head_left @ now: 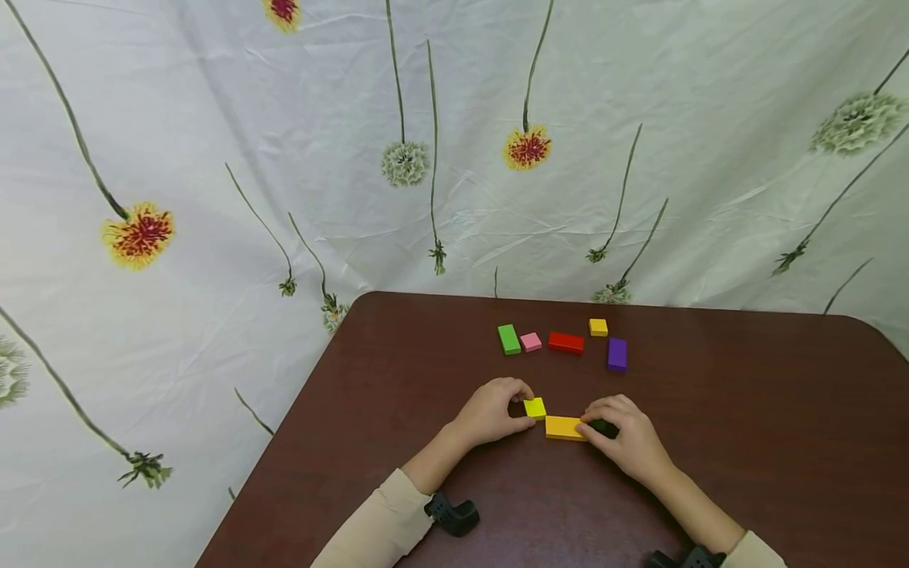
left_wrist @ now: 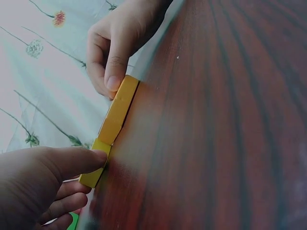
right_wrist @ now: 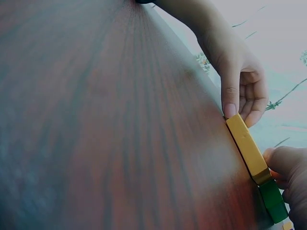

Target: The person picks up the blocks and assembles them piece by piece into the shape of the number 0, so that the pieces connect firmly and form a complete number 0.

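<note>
My left hand (head_left: 491, 412) pinches a small bright yellow block (head_left: 535, 408) between thumb and fingers. In the left wrist view that yellow block (left_wrist: 95, 178) meets the end of a longer orange-yellow block (left_wrist: 119, 110). My right hand (head_left: 628, 435) grips the right end of this longer block (head_left: 562, 428), its thumb on the near side and fingers beyond. A dark green block (head_left: 605, 428) sits within the curve of the right hand, partly hidden. Seen from the right wrist, the green block (right_wrist: 273, 201) lies end to end with the orange-yellow one (right_wrist: 248, 149).
Farther back on the dark brown table (head_left: 753, 410) lie a light green block (head_left: 509, 339), a pink block (head_left: 531, 341), a red block (head_left: 566, 343), a small yellow-orange block (head_left: 599, 327) and a purple block (head_left: 617, 354). A flower-patterned cloth (head_left: 454, 197) hangs behind the table.
</note>
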`<state>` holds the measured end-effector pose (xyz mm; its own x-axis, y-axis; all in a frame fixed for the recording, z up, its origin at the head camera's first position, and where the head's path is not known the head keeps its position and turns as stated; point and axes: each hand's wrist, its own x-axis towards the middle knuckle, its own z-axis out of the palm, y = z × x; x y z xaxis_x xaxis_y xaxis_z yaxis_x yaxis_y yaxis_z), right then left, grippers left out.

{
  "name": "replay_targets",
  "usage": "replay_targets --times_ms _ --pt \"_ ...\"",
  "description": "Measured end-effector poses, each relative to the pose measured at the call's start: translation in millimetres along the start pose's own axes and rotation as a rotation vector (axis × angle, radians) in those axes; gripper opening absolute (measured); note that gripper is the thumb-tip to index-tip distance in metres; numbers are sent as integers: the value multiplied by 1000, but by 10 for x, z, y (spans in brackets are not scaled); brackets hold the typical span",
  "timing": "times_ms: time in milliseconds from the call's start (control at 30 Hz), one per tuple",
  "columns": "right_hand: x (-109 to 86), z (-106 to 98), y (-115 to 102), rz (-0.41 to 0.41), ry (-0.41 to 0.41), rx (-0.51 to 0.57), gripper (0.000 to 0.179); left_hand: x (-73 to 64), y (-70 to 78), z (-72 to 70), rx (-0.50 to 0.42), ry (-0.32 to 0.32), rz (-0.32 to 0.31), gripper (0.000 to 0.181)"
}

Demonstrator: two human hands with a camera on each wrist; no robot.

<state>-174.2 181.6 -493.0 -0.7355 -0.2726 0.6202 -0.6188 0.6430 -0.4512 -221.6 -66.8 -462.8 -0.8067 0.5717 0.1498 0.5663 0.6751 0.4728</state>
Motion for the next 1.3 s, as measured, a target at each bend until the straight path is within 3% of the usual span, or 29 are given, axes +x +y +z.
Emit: replay_targets --times_ms 733,1033,1300 --pt "-2 4 12 -11 -1 -1 20 -45 24 -7 -34 13 6 37" --pt "-1 12 16 -24 2 5 20 -53 264 81 142 136 151 22" --pt "-9 9 18 -18 -5 2 20 -32 280 165 173 148 146 22"
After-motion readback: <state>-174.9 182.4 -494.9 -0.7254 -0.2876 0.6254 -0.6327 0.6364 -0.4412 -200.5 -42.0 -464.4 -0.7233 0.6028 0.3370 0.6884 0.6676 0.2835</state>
